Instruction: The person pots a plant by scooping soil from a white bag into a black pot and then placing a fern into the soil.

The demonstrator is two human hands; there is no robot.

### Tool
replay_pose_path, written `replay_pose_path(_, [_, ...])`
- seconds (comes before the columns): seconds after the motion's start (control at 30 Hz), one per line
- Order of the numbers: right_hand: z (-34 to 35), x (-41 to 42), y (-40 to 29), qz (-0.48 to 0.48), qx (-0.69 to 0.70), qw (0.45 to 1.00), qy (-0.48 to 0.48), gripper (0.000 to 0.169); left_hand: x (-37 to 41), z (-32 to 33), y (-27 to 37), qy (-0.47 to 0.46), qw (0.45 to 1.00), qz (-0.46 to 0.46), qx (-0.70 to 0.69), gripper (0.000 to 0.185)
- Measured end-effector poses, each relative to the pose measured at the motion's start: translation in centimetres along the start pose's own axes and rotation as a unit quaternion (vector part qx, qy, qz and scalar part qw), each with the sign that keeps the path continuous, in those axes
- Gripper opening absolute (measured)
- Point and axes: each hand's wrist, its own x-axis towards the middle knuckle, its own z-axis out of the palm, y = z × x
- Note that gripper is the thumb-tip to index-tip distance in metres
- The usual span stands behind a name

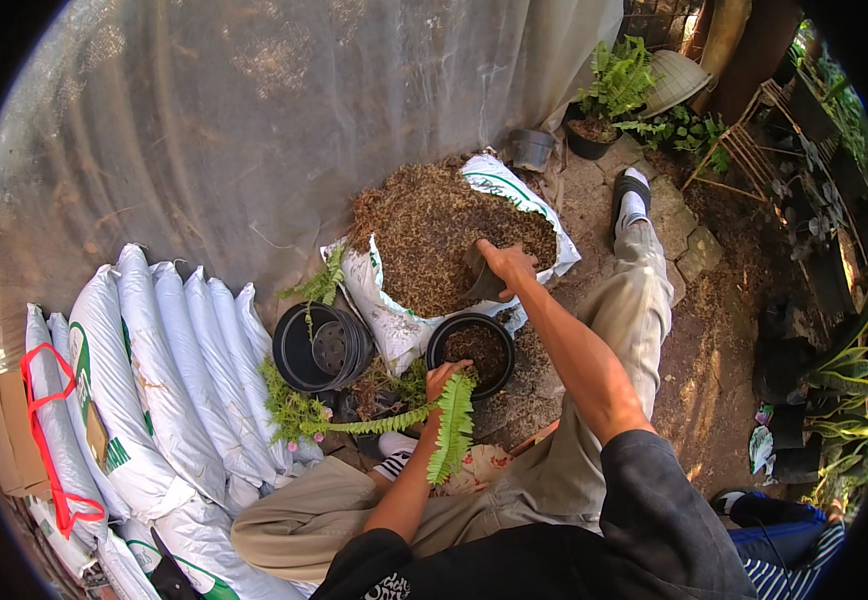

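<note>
My right hand (pixel 507 264) grips a small dark scoop-like container (pixel 483 277), its edge in the brown potting mix (pixel 434 225). That mix fills a torn-open white sack (pixel 396 322) in front of me. Closer to me stands a round black plant pot (pixel 510 352) with dark mix inside. My left hand (pixel 446 379) is on the near-left side of this pot, fingers curled at its rim. Green fern fronds (pixel 452 431) cross over my left wrist; whether the hand also holds a stem is hidden.
Stacked black pots (pixel 290 349) stand left of the sack, beside a pink-flowered plant (pixel 291 409). Full white sacks (pixel 171 375) lean in a row farther left. Plastic sheeting (pixel 254 135) hangs behind. A potted fern (pixel 591 139) stands back right. Another person's legs (pixel 779 536) show lower right.
</note>
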Motion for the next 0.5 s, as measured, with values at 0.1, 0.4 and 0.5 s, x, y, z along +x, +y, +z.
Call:
replay_pose_path(0.1, [0.4,0.8,-0.1,0.009,0.025,1.0,-0.011,0.103,0.1,0.2,0.7,0.0,1.0,-0.018,-0.005,0.027])
replay_pose_path(0.4, [1.0,0.7,-0.8,0.019,0.1,0.994,-0.025,0.109,-0.1,0.2,1.1,-0.011,0.992,-0.113,0.054,0.034])
replay_pose_path(0.5, [1.0,1.0,-0.7,0.011,0.184,0.982,-0.041,0.112,0.2,0.3,1.6,-0.006,0.991,-0.117,0.06,0.034])
